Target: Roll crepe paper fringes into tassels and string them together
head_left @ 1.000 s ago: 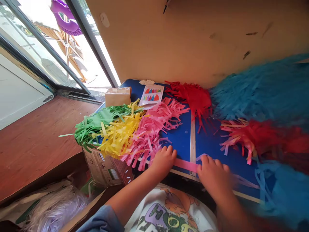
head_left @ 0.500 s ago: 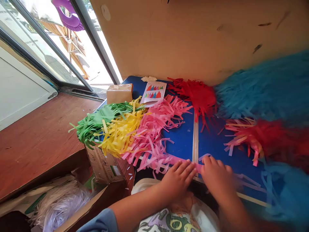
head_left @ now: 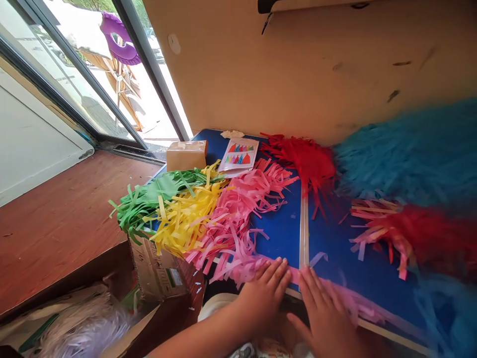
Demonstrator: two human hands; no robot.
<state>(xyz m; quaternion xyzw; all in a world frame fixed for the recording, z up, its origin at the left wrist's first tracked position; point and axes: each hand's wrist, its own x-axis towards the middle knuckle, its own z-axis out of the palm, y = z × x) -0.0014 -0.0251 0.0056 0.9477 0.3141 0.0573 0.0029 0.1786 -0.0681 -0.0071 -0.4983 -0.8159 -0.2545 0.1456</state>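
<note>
Pink tissue [head_left: 294, 276] lies along the table's [head_left: 278, 226] near edge. The left hand [head_left: 265, 289] rests flat on it, fingers straight, grasping nothing; the right hand [head_left: 323, 311] is also open on it, thumb apart. Green fringe [head_left: 158, 191] hangs over the left edge.

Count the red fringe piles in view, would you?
2: the back red pile near the wall, left of the large blue pile; the front red pile at the right edge, blurred. Others may be hidden.
</note>
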